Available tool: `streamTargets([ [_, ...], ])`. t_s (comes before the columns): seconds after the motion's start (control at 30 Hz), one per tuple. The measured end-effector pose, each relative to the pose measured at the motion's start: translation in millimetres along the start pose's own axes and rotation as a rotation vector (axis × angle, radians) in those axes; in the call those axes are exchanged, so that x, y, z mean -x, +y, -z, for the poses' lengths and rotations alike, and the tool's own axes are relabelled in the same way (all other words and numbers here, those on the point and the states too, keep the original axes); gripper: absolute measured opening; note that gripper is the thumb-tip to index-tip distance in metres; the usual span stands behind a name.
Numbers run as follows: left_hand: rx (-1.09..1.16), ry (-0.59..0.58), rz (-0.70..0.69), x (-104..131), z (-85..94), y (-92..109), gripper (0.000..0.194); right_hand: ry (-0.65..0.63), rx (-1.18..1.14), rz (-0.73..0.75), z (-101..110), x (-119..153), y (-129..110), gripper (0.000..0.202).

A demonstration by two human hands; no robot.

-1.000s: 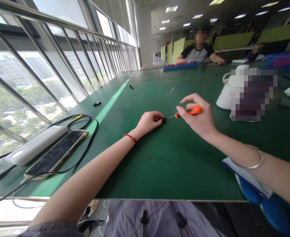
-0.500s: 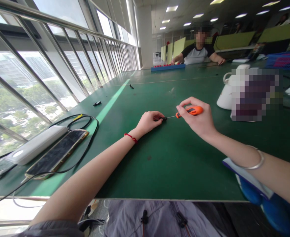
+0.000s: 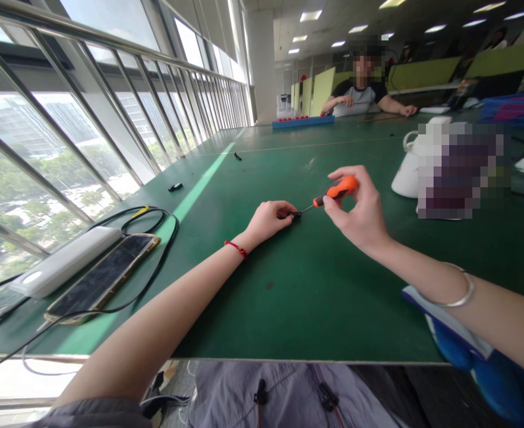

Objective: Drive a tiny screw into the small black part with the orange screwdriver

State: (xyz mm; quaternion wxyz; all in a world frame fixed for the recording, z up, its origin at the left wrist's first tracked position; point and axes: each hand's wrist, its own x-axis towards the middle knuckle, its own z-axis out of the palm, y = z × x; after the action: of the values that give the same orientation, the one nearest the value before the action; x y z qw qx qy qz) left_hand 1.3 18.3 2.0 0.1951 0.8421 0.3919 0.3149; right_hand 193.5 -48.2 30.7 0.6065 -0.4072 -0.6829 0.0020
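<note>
On the green table (image 3: 315,285) my left hand (image 3: 268,219) rests closed around a small black part (image 3: 294,214), pinning it to the surface. My right hand (image 3: 360,211) grips the orange handle of a small screwdriver (image 3: 337,190). Its thin shaft slants down to the left, and the tip meets the black part. Most of the part is hidden under my left fingers.
A phone (image 3: 104,276), a white power bank (image 3: 63,261) and black cables (image 3: 150,229) lie at the left edge by the window railing. Small black pieces (image 3: 175,187) lie farther out. A white jug (image 3: 407,169) stands right. A person (image 3: 362,89) sits at the far end behind a blue tray (image 3: 303,121).
My right hand has raised the screwdriver handle and shifted its fingers on it, so the tool tilts more steeply. The left hand has stayed put. The far person's arm moved.
</note>
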Motion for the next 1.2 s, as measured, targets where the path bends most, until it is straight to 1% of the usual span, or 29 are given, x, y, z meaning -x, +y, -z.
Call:
streamTargets([
  [0.07, 0.0, -0.002, -0.001, -0.1, 0.3, 0.5, 0.024, 0.036, -0.018, 0.007, -0.3, -0.4, 1.2, 0.038],
  [0.1, 0.0, -0.002, 0.002, 0.0, 0.4, 1.1, 0.024, 0.029, -0.014, -0.016, 0.0, -0.7, 0.8, 0.039],
  [0.17, -0.004, -0.001, 0.008, 0.2, 0.8, 2.4, 0.023, -0.028, 0.007, -0.088, 1.3, -1.1, -1.5, 0.03],
  [0.23, -0.009, 0.003, 0.01, 0.6, 0.9, 3.1, 0.023, -0.094, 0.026, -0.127, 2.3, -0.9, -4.1, 0.019],
  [0.27, -0.01, 0.004, 0.009, 0.7, 0.9, 3.1, 0.023, -0.1, 0.033, -0.121, 2.3, -0.7, -4.7, 0.017],
  [0.33, -0.01, 0.002, 0.006, 0.7, 0.8, 2.9, 0.023, -0.048, 0.026, -0.062, 1.6, -0.3, -3.9, 0.015],
  [0.43, -0.002, -0.002, 0.005, 0.6, 1.0, 2.7, 0.023, 0.035, -0.01, 0.003, 0.4, -0.4, -0.3, 0.035],
  [0.47, -0.002, -0.002, 0.007, 0.6, 1.1, 2.9, 0.023, 0.037, -0.012, -0.004, 0.4, -0.6, 0.2, 0.04],
  [0.5, -0.004, -0.003, 0.009, 0.6, 1.2, 3.1, 0.023, 0.024, -0.002, -0.028, 0.8, -0.8, 0.1, 0.039],
  [0.6, -0.018, -0.004, 0.019, 0.7, 1.3, 3.7, 0.023, -0.065, 0.045, -0.118, 2.6, -0.7, -3.1, 0.021],
  [0.63, -0.022, -0.003, 0.021, 0.7, 1.2, 3.6, 0.023, -0.09, 0.051, -0.13, 2.9, -0.5, -4.2, 0.018],
  [0.67, -0.023, -0.001, 0.021, 0.6, 1.0, 3.4, 0.023, -0.095, 0.054, -0.126, 3.0, -0.3, -5.0, 0.018],
  [0.73, -0.02, -0.001, 0.018, 0.4, 0.7, 2.8, 0.022, -0.052, 0.04, -0.076, 2.3, -0.1, -4.6, 0.014],
  [0.77, -0.016, -0.004, 0.014, 0.3, 0.6, 2.6, 0.022, -0.021, 0.027, -0.046, 1.8, -0.3, -3.6, 0.016],
  [0.83, -0.01, -0.007, 0.01, 0.4, 0.5, 2.7, 0.023, 0.037, -0.004, -0.006, 1.2, -1.2, -1.5, 0.031],
  [0.87, -0.01, -0.006, 0.011, 0.5, 0.5, 3.0, 0.023, 0.042, -0.016, -0.008, 1.3, -1.7, -0.8, 0.036],
  [0.9, -0.011, -0.004, 0.013, 0.7, 0.6, 3.4, 0.023, 0.028, -0.018, -0.027, 1.7, -2.1, -0.8, 0.036],
  [1.0, -0.024, 0.001, 0.023, 1.0, 1.0, 4.8, 0.023, -0.058, 0.031, -0.13, 3.5, -2.2, -3.7, 0.018],
  [1.03, -0.027, 0.001, 0.024, 1.0, 1.0, 4.9, 0.023, -0.086, 0.041, -0.15, 3.9, -1.8, -5.0, 0.018],
  [1.1, -0.026, 0.0, 0.023, 1.0, 1.0, 4.4, 0.023, -0.093, 0.045, -0.132, 3.7, -0.8, -6.2, 0.019],
  [1.17, -0.019, -0.004, 0.019, 0.8, 0.8, 3.2, 0.024, -0.054, 0.022, -0.061, 2.3, -0.2, -4.9, 0.013],
  [1.2, -0.016, -0.006, 0.016, 0.7, 0.8, 2.6, 0.024, -0.029, 0.006, -0.027, 1.5, -0.2, -3.5, 0.018],
])
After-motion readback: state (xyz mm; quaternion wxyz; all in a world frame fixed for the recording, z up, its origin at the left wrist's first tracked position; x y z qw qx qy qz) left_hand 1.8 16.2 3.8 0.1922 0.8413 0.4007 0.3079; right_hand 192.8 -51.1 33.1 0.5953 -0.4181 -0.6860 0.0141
